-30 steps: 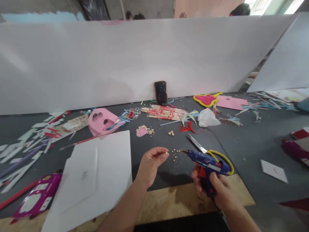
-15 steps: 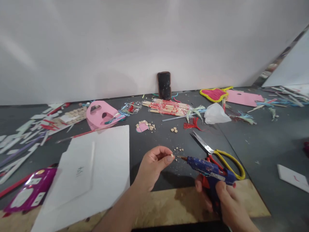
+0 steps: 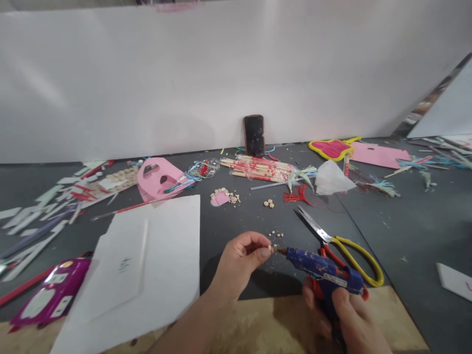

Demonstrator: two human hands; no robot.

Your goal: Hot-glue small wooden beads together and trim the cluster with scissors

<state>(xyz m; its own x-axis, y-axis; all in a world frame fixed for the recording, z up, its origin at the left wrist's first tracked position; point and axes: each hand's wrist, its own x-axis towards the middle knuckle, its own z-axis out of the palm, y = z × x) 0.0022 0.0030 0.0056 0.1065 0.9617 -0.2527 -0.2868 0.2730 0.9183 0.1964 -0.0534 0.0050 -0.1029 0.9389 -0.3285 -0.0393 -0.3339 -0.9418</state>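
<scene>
Between the thumb and fingertips of my left hand (image 3: 241, 263) is a tiny pale wooden piece (image 3: 270, 248), its exact shape too small to tell. My right hand (image 3: 346, 312) is wrapped round the handle of a blue hot glue gun (image 3: 320, 265), whose nozzle points left, close to the pinched piece. Small loose wooden bits (image 3: 276, 234) lie on the dark table just beyond my fingertips. Scissors (image 3: 339, 246) with yellow and red handles lie behind the glue gun. Farther off are a small pile of wooden pieces (image 3: 269, 203) and a pink shape (image 3: 220, 198) edged with pale beads.
White board sheets (image 3: 165, 255) lie on the left, beside a purple plastic case (image 3: 51, 295). A phone (image 3: 254, 135) leans against the back wall, behind packaged sticks (image 3: 258, 168). Pink cutouts (image 3: 158, 178), red threads (image 3: 298, 194) and a white crumpled bag (image 3: 333, 177) are scattered about.
The whole view has shifted, so the scene sits slightly lower. My left fingertips and the glue gun's nozzle remain close together, with both holds unchanged.
</scene>
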